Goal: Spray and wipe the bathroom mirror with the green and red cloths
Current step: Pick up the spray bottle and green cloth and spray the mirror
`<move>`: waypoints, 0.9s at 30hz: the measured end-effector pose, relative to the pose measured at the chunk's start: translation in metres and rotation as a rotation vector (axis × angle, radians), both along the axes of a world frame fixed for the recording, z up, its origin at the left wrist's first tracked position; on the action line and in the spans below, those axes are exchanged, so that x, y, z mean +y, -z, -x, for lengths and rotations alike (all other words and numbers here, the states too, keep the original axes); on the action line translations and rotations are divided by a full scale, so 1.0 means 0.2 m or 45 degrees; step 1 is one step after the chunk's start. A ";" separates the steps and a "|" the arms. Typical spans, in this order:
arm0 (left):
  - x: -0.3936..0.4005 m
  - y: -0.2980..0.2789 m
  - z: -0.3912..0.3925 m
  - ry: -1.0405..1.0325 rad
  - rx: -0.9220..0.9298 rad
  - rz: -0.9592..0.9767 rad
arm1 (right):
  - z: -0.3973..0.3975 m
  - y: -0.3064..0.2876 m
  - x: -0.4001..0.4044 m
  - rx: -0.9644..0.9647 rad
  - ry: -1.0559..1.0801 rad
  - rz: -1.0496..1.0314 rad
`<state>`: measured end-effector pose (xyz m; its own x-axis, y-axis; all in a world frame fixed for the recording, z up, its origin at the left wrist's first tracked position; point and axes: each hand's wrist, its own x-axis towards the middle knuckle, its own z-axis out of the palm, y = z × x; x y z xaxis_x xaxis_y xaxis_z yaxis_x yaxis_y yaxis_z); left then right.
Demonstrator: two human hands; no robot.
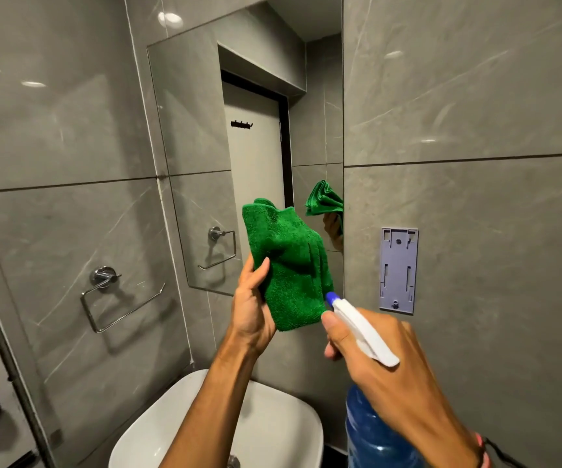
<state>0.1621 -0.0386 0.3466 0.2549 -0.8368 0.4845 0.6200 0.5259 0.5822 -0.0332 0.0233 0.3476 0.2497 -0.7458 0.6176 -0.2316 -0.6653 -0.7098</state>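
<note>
My left hand (251, 309) has its grip closed on the green cloth (286, 265), held up before the mirror (205, 130) as a target. Right hand (384, 363) is wrapped round the spray bottle (371, 430), nozzle nearly touching the cloth, prob. to wet it 1st. Red cloth not in view.

A small bathroom, tiled wall to wall in glossy grey marble-look slabs. White ceramic basin (266, 423) at bottom centre, frameless mirror (205, 146) above it at upper centre, reflecting a pale door with coat hooks. Chrome towel ring (114, 298) at left of frame; grey plastic dispenser bracket (398, 270) screwed to the wall at right.
</note>
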 end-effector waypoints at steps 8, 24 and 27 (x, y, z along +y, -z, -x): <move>0.03 0.00 0.00 0.042 -0.048 -0.002 | 0.05 -0.13 -0.02 -0.055 0.054 0.123; -0.08 0.50 0.39 0.154 0.087 -0.344 | 0.37 0.74 -0.29 0.101 0.468 -0.115; -0.11 0.70 0.51 0.201 0.137 -0.477 | 0.48 1.03 -0.35 0.091 0.536 -0.217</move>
<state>0.0606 -0.0607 0.2058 0.1420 -0.9830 0.1168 0.7439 0.1838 0.6426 -0.1301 -0.0462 0.1425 -0.0592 -0.8811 0.4692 -0.5094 -0.3776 -0.7733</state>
